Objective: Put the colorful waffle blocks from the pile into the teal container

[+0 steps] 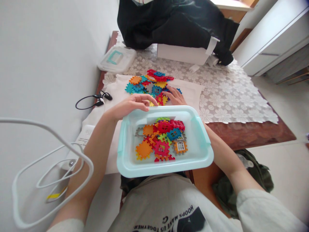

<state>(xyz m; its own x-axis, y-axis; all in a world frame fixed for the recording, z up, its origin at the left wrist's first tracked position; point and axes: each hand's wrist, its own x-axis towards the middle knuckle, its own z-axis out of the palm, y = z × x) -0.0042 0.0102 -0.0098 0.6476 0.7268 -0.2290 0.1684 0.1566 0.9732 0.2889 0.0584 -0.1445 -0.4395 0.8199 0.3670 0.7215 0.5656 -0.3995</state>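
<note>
A pale turquoise plastic tub point(166, 172) sits close in front of my body, tilted toward me. Inside it lie interlocking plastic building tiles point(144, 149) in orange, red, blue, green and grey, some with window lattices. Beyond its far rim spreads a pile of similar tiles point(136, 80) on a white cloth. My left hand point(135, 103) is at the tub's far left rim, fingers loosely curved and apart, with nothing seen in it. My right hand point(176, 96) reaches past the rim, its spread fingers at the pile's near right edge; the tub hides its wrist.
A clear lid point(127, 61) with a turquoise handle lies at the back left. Black headphones point(96, 96) rest on the left of the cloth point(189, 93). Black fabric point(178, 22) covers a white box point(181, 54) behind. A white cable point(53, 133) loops at the left.
</note>
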